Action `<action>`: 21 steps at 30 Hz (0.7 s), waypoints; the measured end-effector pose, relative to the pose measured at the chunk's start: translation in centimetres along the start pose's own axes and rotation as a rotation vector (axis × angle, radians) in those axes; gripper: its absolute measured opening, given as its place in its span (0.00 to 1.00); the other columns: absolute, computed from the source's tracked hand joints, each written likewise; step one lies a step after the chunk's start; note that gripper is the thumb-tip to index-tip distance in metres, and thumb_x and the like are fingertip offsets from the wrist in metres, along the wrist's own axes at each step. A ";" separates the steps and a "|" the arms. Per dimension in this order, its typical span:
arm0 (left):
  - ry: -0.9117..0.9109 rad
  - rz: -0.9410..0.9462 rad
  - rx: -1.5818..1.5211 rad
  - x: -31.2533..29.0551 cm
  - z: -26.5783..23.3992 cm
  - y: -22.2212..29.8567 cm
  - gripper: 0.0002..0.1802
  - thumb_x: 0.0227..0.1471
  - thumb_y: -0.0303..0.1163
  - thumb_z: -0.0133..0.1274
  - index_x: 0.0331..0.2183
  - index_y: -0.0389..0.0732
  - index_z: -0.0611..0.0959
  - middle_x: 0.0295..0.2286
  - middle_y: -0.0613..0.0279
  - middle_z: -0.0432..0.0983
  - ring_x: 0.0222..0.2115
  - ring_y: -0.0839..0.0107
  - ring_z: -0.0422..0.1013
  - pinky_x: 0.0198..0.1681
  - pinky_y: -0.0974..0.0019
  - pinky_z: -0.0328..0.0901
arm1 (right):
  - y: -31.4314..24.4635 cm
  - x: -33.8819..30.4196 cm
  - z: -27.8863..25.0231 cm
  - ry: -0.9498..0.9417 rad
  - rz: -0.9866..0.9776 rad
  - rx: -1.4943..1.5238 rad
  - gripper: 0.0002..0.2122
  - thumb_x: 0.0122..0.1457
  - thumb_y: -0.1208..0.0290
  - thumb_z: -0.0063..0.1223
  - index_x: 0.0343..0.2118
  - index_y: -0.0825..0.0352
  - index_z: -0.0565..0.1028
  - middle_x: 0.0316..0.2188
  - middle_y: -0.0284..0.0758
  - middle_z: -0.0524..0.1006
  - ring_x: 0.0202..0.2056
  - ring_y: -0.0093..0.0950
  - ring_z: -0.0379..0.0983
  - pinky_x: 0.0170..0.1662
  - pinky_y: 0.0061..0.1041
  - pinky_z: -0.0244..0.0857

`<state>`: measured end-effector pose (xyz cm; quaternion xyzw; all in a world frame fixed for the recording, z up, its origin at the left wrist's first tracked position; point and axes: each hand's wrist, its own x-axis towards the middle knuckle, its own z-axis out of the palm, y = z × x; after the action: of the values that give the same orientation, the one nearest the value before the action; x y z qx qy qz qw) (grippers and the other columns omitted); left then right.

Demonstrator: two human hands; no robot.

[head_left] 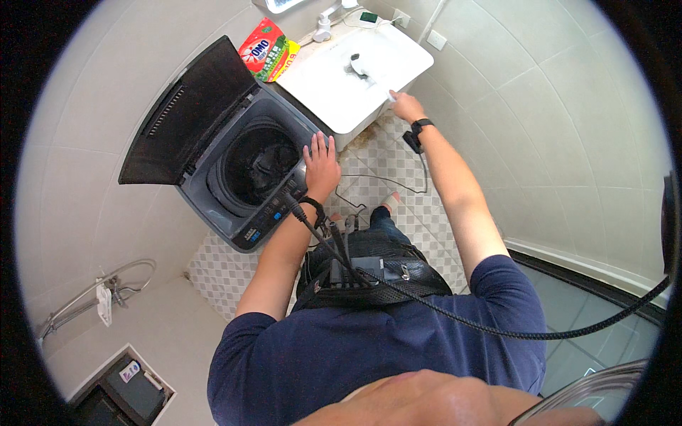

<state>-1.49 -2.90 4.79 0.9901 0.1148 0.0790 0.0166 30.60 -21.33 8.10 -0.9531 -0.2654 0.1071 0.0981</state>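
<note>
Grey plastic top-loading washing machine (245, 177) stands at the left of a tiled washroom, its dark hinged lid (186, 113) already raised and leaning back to the far left. Dark laundry (264, 162) lies inside the round drum, so loading looks done or well under way. Whether the machine has been started cannot be told. The left hand (321, 165) rests flat on the machine's near right rim, fingers spread, gripping nothing, just beyond the dark control panel (273, 213). The right arm stretches far to the right, and the right hand (406, 106) touches the near edge of a white rectangular basin (334, 74), fingers curled; whether they pinch something cannot be told. A red detergent bag (266, 50) stands behind the machine.
</note>
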 end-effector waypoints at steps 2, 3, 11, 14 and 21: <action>-0.004 0.001 -0.004 0.0 -0.1 0.0 0.46 0.60 0.40 0.60 0.75 0.38 0.65 0.76 0.38 0.53 0.76 0.44 0.51 0.75 0.32 0.49 | -1.0 0.3 3.0 0.011 -0.023 0.076 0.27 0.69 0.60 0.57 0.71 0.50 0.75 0.53 0.50 0.86 0.54 0.53 0.83 0.58 0.51 0.76; -0.001 0.003 -0.008 0.0 -0.1 0.0 0.46 0.61 0.40 0.60 0.75 0.38 0.65 0.76 0.38 0.53 0.76 0.43 0.51 0.76 0.32 0.48 | -1.3 0.4 4.0 0.007 -0.021 0.105 0.28 0.69 0.60 0.57 0.72 0.51 0.74 0.53 0.51 0.85 0.54 0.54 0.83 0.60 0.51 0.74; 0.016 0.004 -0.011 0.0 0.3 -0.2 0.46 0.61 0.40 0.59 0.75 0.38 0.66 0.75 0.38 0.53 0.76 0.43 0.51 0.76 0.33 0.48 | -0.8 -2.0 1.7 -0.292 -0.031 0.628 0.29 0.74 0.61 0.59 0.76 0.55 0.69 0.29 0.33 0.79 0.25 0.23 0.72 0.29 0.28 0.68; 0.008 0.001 -0.021 0.1 0.3 -0.1 0.46 0.60 0.40 0.59 0.74 0.38 0.66 0.75 0.37 0.54 0.76 0.43 0.51 0.76 0.33 0.48 | -1.0 -3.2 -0.1 -0.538 0.242 1.168 0.29 0.77 0.65 0.55 0.78 0.51 0.65 0.23 0.20 0.68 0.18 0.12 0.56 0.19 0.18 0.50; 0.031 0.011 0.008 -0.1 0.2 -0.1 0.46 0.59 0.40 0.59 0.74 0.38 0.67 0.75 0.37 0.54 0.76 0.44 0.52 0.76 0.33 0.48 | -7.9 -3.5 3.4 -0.578 0.428 1.826 0.28 0.79 0.66 0.51 0.78 0.43 0.59 0.21 0.19 0.66 0.17 0.12 0.53 0.19 0.16 0.44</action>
<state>-1.55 -2.79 4.55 0.9894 0.1099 0.0939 0.0103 23.00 -16.11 7.25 -0.4758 0.0840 0.5160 0.7073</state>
